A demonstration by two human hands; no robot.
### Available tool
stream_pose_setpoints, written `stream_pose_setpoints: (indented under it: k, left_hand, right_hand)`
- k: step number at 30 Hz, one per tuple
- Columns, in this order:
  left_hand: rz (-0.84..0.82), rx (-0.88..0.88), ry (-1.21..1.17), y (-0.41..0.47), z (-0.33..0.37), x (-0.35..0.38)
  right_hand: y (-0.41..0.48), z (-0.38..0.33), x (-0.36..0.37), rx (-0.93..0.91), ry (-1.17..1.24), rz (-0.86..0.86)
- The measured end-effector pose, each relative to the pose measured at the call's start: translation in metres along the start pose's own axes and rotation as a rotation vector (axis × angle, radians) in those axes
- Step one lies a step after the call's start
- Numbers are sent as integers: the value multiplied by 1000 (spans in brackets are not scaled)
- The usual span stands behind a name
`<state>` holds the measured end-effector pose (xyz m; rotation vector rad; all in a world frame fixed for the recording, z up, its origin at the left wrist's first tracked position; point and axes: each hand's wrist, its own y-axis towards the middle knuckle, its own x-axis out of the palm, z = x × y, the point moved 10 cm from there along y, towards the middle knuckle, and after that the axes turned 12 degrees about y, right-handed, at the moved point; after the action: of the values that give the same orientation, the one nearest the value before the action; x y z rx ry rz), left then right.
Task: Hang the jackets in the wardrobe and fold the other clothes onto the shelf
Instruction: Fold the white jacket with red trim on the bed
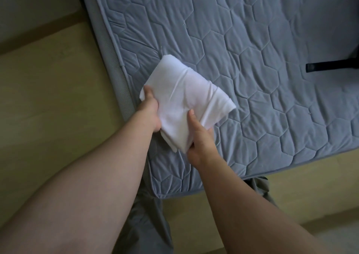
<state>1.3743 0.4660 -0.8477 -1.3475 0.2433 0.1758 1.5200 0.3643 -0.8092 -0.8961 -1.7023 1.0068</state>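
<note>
Quilted blue mattress [272, 40], wooden floor [48, 88], folded white garment [184, 98]

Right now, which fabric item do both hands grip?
The folded white garment, gripped by left hand and right hand; the black strap lies untouched on the mattress.

Soft white cloth garment [186, 98]; quilted matt mattress [272, 40]; seemingly wooden floor [58, 98].

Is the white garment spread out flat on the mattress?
No, the white garment is folded small, gripped by the left hand and the right hand.
</note>
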Motion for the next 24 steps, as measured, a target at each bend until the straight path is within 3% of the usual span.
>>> stream_pose_setpoints:
  k: [2,6,10,15,20,24]
  left_hand:
    - [6,-40,-102,-11,-10,1]
    - [-145,-37,-408,-55,-10,18]
    - [-218,56,-606,-128,18,-4]
    - [-134,297,-606,-250,60,-105]
    - [-8,560,-666,-391,95,-234]
    - [132,716,-791,-498,86,-324]
  right_hand:
    - [-8,-25,10,-151,-194,-5]
    - [-38,-76,42,-415,-558,-69]
    - [-95,-98,76,-450,-754,-146]
    - [-206,-114,129,-317,-956,-343]
    - [-352,-146,242,-526,-899,-586]
    - [-477,-107,327,-747,-1117,-912]
